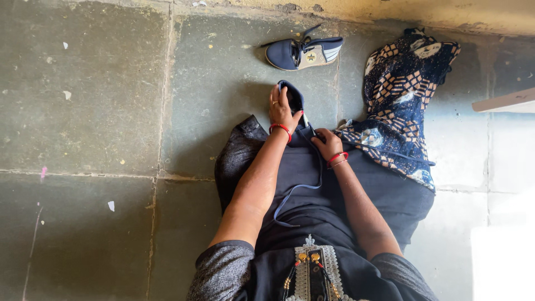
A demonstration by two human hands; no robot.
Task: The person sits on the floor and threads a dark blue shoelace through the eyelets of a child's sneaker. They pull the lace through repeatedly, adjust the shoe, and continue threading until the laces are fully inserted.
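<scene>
Stone slab floor (100,111), grey-green, flecked with paint. Person seated on it, dark trousers, one leg stretched forward. Patterned blue-and-tan cloth (404,100) lies crumpled beside that leg, to the right. Navy canvas shoe (293,100) on the foot, toe pointing away. Left hand (282,110) wraps over the shoe's upper, fingers curled closed against it. Right hand (327,144) at the heel side, fingers pinched narrow around a blue lace (312,187) that loops back over the lap. Second matching shoe (304,53) lies on its side, apart, near the wall.
</scene>
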